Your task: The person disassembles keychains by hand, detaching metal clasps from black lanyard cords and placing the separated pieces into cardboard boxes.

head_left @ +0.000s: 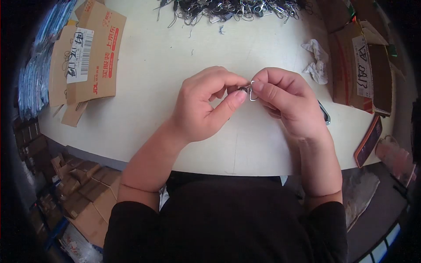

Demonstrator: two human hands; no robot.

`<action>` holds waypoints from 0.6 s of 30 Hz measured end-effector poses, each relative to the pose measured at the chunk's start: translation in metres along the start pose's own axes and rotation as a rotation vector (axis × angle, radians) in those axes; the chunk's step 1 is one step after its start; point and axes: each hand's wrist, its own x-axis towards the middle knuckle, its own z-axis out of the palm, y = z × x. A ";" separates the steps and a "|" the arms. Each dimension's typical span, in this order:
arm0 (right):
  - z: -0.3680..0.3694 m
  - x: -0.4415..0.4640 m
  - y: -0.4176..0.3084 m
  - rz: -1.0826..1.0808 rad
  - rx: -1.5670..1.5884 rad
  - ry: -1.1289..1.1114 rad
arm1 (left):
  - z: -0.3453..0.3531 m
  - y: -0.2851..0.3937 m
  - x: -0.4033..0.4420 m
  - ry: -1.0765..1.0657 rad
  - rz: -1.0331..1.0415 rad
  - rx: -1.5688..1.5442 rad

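"Looking at the counter, how do the arms stand?"

"Both come in over the near edge, elbows wide, forearms angled inward, so that the left hand and the right hand meet near the middle of the counter. The left one arches, index finger stretched toward the other hand with the thumb below; the right one curls its fingers under, thumb on top."

"What do the fingers hold?"

"The right thumb and fingers pinch a thin metal loop. The left thumb and index finger close around a small dark piece right beside it."

"Are those two joined?"

"I can't tell; fingertips cover the spot between them, and the dark piece shows only as a sliver above the left thumb."

"Anything else hard to make out?"

"A dark object is mostly hidden behind the right wrist. At the far edge, a pile of clips and cords is cut off by the top of the view, too tangled to separate. By the near right corner lies an orange-edged phone, its screen too small to read."
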 end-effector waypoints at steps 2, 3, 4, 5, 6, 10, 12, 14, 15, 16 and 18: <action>0.004 0.000 -0.001 -0.029 -0.093 0.043 | -0.004 -0.002 0.000 -0.036 0.071 0.044; 0.005 0.000 0.000 -0.047 -0.135 0.059 | -0.005 -0.003 0.000 -0.053 0.106 0.066; 0.006 0.000 0.000 -0.065 -0.178 0.076 | -0.005 -0.003 0.000 -0.050 0.113 0.084; 0.006 0.000 0.001 -0.087 -0.216 0.087 | -0.006 -0.003 0.001 -0.048 0.120 0.101; 0.007 0.000 0.002 -0.108 -0.253 0.098 | -0.006 -0.003 0.001 -0.046 0.127 0.117; 0.006 0.001 0.008 -0.156 -0.282 0.092 | -0.006 -0.005 0.000 -0.036 0.118 0.107; 0.005 0.001 0.006 -0.144 -0.272 0.080 | -0.007 -0.004 0.001 -0.039 0.122 0.101; 0.005 0.000 0.002 -0.120 -0.235 0.080 | -0.005 -0.003 0.002 0.002 0.115 0.084; 0.005 0.000 0.001 -0.106 -0.216 0.080 | -0.004 -0.002 0.002 0.023 0.110 0.075; 0.005 0.000 0.000 -0.111 -0.223 0.085 | -0.004 -0.002 0.002 0.019 0.114 0.110; 0.007 0.000 0.000 -0.120 -0.237 0.098 | -0.006 -0.003 0.001 0.010 0.122 0.181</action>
